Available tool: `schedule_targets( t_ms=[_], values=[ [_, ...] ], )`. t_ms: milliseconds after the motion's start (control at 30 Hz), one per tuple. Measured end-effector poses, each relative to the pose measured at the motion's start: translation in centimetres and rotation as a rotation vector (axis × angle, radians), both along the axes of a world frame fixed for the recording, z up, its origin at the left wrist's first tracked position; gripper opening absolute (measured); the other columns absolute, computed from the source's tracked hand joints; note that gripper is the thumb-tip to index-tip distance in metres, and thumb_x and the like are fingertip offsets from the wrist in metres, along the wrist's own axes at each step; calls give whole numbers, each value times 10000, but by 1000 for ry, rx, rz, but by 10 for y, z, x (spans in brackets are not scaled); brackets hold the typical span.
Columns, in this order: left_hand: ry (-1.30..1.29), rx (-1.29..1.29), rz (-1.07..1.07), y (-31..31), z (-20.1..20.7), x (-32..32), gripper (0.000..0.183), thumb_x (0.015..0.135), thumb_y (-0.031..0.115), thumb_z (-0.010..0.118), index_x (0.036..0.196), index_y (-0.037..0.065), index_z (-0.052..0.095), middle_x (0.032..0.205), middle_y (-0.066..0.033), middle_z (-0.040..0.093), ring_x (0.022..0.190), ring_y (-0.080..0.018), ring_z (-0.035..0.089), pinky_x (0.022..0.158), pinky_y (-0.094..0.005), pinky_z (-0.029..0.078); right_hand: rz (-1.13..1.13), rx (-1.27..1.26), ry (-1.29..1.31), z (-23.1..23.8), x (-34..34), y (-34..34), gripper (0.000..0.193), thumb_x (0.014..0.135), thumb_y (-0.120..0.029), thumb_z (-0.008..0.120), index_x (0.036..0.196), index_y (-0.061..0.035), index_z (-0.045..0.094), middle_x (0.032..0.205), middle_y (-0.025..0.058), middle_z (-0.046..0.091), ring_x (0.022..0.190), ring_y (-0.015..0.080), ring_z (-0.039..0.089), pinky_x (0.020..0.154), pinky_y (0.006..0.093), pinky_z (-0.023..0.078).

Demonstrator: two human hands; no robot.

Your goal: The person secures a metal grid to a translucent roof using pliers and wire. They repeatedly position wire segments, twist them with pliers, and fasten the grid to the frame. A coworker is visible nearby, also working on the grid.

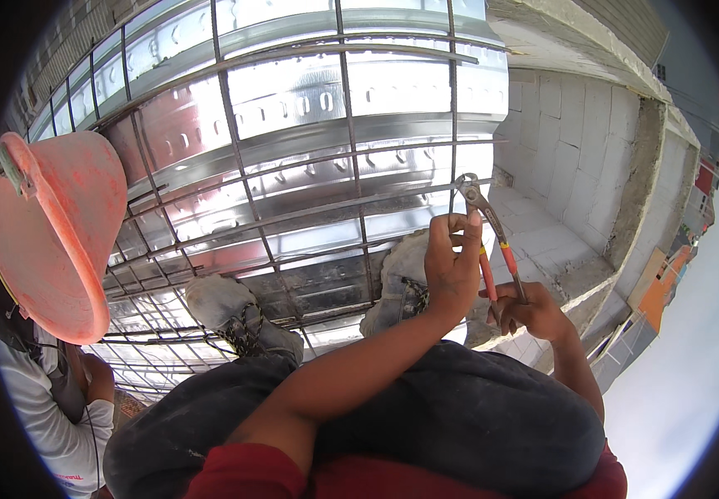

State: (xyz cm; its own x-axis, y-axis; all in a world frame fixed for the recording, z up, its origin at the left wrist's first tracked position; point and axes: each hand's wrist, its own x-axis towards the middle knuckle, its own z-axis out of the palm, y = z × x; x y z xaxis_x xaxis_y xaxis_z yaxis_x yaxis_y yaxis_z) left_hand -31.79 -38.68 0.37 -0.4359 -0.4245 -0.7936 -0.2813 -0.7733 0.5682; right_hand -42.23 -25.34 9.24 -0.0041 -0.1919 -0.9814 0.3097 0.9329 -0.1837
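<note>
My right hand (530, 310) is closed around the lower handles of a pair of end-cutting nippers (496, 229) with red and yellow grips. The nippers point upward, and their metal jaws are at a crossing of steel reinforcing bars (453, 125). Just below the jaws my left hand (452, 268) is raised, its fingers curled and pinched together beside the nippers' pivot. Whatever is between those fingertips is too small to make out. Whether the jaws grip a wire at the crossing cannot be seen clearly.
Shiny corrugated metal decking (293, 104) lies under the bar grid. My dusty boots (222, 303) stand on it. A person (51, 416) in a white shirt and an orange-pink hard hat (56, 233) is close on the left. To the right, a pale block wall (575, 125) borders the deck edge.
</note>
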Motion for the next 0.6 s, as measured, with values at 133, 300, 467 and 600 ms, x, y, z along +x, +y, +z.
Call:
schedule_targets(
  t_ms=[133, 300, 467, 600],
  values=[
    [-33, -221, -110, -42, -8, 7, 402, 1071, 356, 454, 894, 9, 551, 730, -100, 615, 677, -156, 586, 625, -323, 459, -357, -155, -128, -5, -8, -18, 682, 772, 111, 445, 1450, 37, 420, 1402, 218, 538, 1042, 336, 700, 870, 424, 601],
    [106, -494, 29, -118, -15, -5, 406, 1069, 354, 464, 845, 28, 553, 652, -35, 507, 605, -86, 438, 558, -279, 385, -94, -200, -16, -31, -20, -26, 666, 651, 83, 447, 1302, 29, 578, 1291, 168, 612, 1097, 309, 644, 883, 411, 568],
    [179, -480, -291, -216, 12, -15, 417, 1053, 351, 477, 790, 40, 568, 629, 18, 393, 596, -65, 344, 550, -254, 309, 229, -248, 561, -73, -1, -40, 275, 706, 40, 521, 923, -17, 679, 895, 96, 570, 816, 235, 568, 752, 394, 474],
    [161, -525, -756, -268, 67, 15, 345, 1046, 308, 462, 876, 36, 588, 692, 22, 407, 643, -58, 349, 597, -256, 331, 423, -333, 1061, -101, 1, -60, 120, 782, -53, 614, 890, -59, 665, 917, 137, 547, 832, 322, 577, 732, 436, 479]
  ],
)
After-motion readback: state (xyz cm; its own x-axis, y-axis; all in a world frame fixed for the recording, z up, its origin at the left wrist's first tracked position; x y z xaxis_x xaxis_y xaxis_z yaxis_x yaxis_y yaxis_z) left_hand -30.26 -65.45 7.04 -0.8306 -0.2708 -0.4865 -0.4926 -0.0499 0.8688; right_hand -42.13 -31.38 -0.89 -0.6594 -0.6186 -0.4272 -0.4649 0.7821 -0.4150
